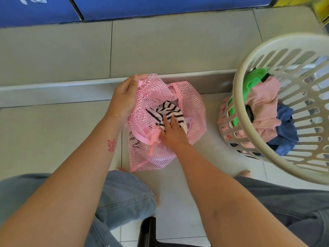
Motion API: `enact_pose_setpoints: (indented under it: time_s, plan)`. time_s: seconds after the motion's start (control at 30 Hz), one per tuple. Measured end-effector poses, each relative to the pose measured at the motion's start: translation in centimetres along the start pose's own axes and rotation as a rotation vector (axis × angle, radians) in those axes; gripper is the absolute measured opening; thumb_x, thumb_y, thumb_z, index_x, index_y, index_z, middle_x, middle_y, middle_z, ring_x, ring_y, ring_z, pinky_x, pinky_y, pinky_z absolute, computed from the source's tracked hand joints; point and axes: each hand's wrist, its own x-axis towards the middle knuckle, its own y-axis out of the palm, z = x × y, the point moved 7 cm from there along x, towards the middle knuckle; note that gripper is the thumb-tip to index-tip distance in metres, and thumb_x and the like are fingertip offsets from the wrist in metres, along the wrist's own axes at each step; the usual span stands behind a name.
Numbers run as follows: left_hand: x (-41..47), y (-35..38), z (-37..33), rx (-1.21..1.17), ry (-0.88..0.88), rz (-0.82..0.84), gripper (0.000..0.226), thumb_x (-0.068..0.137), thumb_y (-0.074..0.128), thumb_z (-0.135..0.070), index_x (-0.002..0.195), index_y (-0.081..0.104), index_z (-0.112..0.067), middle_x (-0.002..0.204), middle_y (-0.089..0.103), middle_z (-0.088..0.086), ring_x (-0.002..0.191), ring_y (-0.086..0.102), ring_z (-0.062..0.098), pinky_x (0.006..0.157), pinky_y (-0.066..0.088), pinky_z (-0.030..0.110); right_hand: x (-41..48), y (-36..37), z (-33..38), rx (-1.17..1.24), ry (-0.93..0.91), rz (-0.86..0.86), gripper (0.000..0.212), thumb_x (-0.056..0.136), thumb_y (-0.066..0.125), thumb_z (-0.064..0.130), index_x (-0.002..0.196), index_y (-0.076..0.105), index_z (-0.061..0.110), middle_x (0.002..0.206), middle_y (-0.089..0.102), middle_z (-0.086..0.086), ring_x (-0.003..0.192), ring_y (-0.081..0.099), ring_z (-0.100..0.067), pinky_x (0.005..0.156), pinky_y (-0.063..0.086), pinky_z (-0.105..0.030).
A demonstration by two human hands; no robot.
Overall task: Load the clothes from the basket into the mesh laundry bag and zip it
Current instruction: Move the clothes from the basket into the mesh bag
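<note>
A pink mesh laundry bag (192, 107) lies open on the tiled floor in the middle of the head view. My left hand (124, 97) grips the bag's upper rim and holds the mouth up. Inside the mouth sits a black-and-white striped garment (169, 111). My right hand (171, 134) presses down on that garment with its fingers spread flat. At the right stands a cream slatted laundry basket (249, 163), tilted toward me, holding a pink garment (263, 102), a green item (252, 82) and a blue garment (284, 132).
A low tiled step (71, 86) runs across behind the bag, with blue panels (124, 8) beyond it. My knees in blue jeans (124, 196) fill the bottom. A black object (147, 232) sits between them.
</note>
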Motion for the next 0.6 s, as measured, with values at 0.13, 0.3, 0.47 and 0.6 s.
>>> enact_pose_setpoints:
  time_s: [0.13,0.3,0.47,0.6]
  plan:
    - [0.2,-0.8,-0.2,0.129,0.043,0.014,0.029,0.102,0.044,-0.045,0.114,0.07,-0.039,0.119,0.071,-0.007,0.113,0.066,0.016,0.104,0.049,0.048,0.0,-3.5,0.2,0.045,-0.038,-0.117,0.057,0.103,0.026,0.047,0.154,0.015,0.025,0.163,0.009,-0.006,0.149,0.012,-0.028,0.119,0.017,-0.05]
    - [-1.3,0.0,-1.0,0.083,0.087,-0.043,0.028,0.101,0.043,-0.045,0.109,0.07,-0.044,0.117,0.072,-0.007,0.111,0.067,0.015,0.102,0.051,0.047,-3.8,-10.0,1.0,0.212,-0.136,-0.569,0.059,0.101,0.024,0.051,0.154,0.019,0.027,0.161,0.021,0.0,0.147,0.024,-0.021,0.117,0.026,-0.041]
    - [-3.4,2.5,-3.1,0.028,0.169,-0.114,0.034,0.103,0.041,-0.044,0.122,0.066,-0.035,0.126,0.065,-0.012,0.121,0.058,0.009,0.109,0.045,0.036,-8.7,-15.0,1.3,0.241,-0.179,-0.842,0.054,0.103,0.036,0.041,0.151,0.032,0.016,0.158,0.029,-0.005,0.146,0.026,-0.02,0.119,0.025,-0.036]
    - [-4.3,4.1,-4.0,-0.011,0.218,-0.135,0.036,0.106,0.038,-0.037,0.129,0.063,-0.026,0.128,0.061,-0.014,0.124,0.054,0.006,0.112,0.041,0.029,-12.2,-19.8,0.0,0.322,-0.175,-1.056,0.053,0.101,0.041,0.039,0.149,0.035,0.017,0.157,0.032,-0.002,0.143,0.03,-0.018,0.116,0.025,-0.03]
